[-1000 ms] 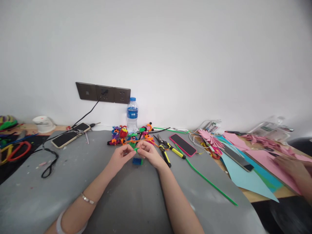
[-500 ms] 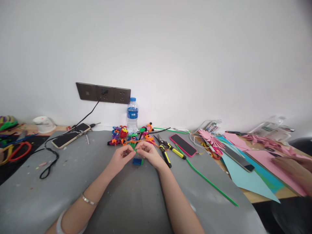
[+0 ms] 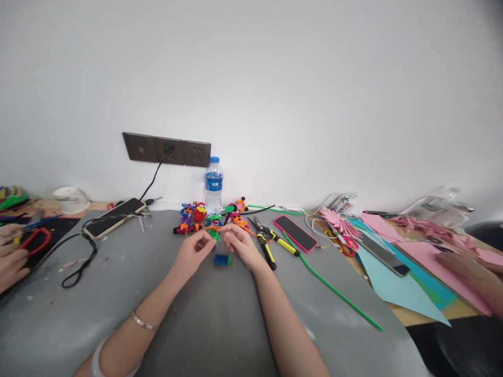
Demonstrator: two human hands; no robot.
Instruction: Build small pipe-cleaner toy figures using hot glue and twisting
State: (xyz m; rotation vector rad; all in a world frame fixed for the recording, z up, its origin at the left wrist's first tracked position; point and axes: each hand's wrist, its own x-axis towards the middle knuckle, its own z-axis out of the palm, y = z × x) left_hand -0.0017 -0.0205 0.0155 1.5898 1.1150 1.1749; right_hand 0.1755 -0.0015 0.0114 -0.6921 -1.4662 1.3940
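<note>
My left hand [image 3: 195, 253] pinches a small green coiled pipe cleaner piece [image 3: 214, 236] between thumb and fingertips. Close by on the right, my right hand [image 3: 240, 246] has curled fingers on a thin orange pipe cleaner [image 3: 209, 228]; part of it is hidden behind the hand. A gap separates the two hands' fingertips. Below them on the grey mat lies a short blue roll [image 3: 222, 260] with a green end. Several colourful fuzzy figures [image 3: 199, 210] stand behind my hands. To the right are yellow-and-black pliers [image 3: 267, 238] and a long green pipe cleaner [image 3: 338, 293].
A water bottle [image 3: 214, 183] stands against the wall. Phones lie left [image 3: 113, 219] and right [image 3: 295, 233], with a black cable [image 3: 92, 251] at left. Another person's hands [image 3: 11, 262] hold red-handled scissors [image 3: 37, 241]. On the right, a co-worker's hand [image 3: 473, 275] rests on pink paper [image 3: 424, 254].
My fingertips have drawn apart, leaving the green piece in my left hand. At the far left, another person's hands have come into view at the scissors, and the black cable has shifted.
</note>
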